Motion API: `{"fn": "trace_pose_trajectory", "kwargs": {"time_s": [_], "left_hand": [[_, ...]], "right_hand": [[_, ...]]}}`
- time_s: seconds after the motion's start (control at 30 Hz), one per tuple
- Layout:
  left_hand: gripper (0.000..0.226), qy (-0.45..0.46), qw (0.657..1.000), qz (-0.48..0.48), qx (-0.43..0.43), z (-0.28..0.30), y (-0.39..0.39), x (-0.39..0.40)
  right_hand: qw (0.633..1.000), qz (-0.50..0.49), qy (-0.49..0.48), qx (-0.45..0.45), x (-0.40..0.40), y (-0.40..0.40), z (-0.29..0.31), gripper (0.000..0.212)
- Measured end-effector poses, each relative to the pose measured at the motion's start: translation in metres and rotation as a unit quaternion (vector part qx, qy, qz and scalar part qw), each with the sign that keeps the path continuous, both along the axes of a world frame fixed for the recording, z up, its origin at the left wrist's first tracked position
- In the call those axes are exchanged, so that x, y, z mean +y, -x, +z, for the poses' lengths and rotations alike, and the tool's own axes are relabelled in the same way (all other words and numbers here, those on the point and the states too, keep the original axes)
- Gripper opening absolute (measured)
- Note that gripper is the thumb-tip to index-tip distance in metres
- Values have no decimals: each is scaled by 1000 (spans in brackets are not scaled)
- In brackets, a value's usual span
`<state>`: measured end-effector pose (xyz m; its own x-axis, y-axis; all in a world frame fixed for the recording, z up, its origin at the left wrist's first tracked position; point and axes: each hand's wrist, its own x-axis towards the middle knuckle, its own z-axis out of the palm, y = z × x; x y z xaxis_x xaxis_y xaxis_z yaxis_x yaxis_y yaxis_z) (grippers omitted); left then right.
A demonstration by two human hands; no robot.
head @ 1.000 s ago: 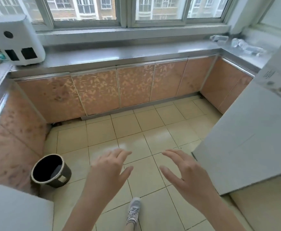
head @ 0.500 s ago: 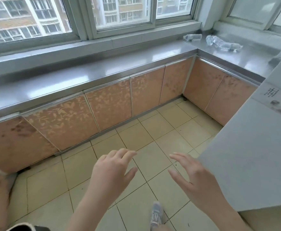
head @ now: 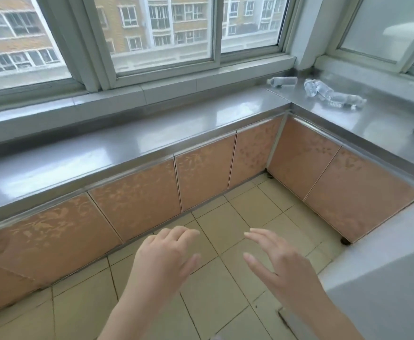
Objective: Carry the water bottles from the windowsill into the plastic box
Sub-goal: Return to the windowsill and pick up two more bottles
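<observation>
Clear plastic water bottles lie on their sides on the steel windowsill counter (head: 152, 143) in the far right corner. One bottle (head: 282, 81) lies alone by the window frame. To its right a few more bottles (head: 331, 95) lie in a loose cluster. My left hand (head: 166, 258) and my right hand (head: 274, 261) hang over the floor tiles at the bottom centre, both empty with relaxed fingers, far from the bottles. No plastic box is in view.
Orange patterned cabinet doors (head: 206, 180) run under the L-shaped counter. Beige floor tiles (head: 250, 212) fill the space between. A grey surface (head: 385, 290) juts in at the lower right. Large windows (head: 166, 28) stand behind the sill.
The view has swung right and moved closer to the counter. The bottles now sit larger and lower in the frame. The bucket and white appliance have left the view. Both hands stay open.
</observation>
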<state>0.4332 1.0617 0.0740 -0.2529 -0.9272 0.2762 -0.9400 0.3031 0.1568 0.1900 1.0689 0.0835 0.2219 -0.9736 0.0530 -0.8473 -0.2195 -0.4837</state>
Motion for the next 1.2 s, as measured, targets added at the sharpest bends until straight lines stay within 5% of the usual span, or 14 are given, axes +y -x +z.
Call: {"fn": "trace_pose_trajectory", "kwargs": {"time_s": [0.4,0.77,1.2], "left_hand": [[34,-25,999,-31,10,-10,39,-228],[37,-58,990,-128,-11,3,106,-467],[34,-106,980,-168,-1,2,285,-664]], "right_hand": [[999,-33,-7,-6,-204,30,-14,60],[987,-158,9,-9,-384,81,-3,55],[979,-204,-8,5,-561,255,-9,54]]}}
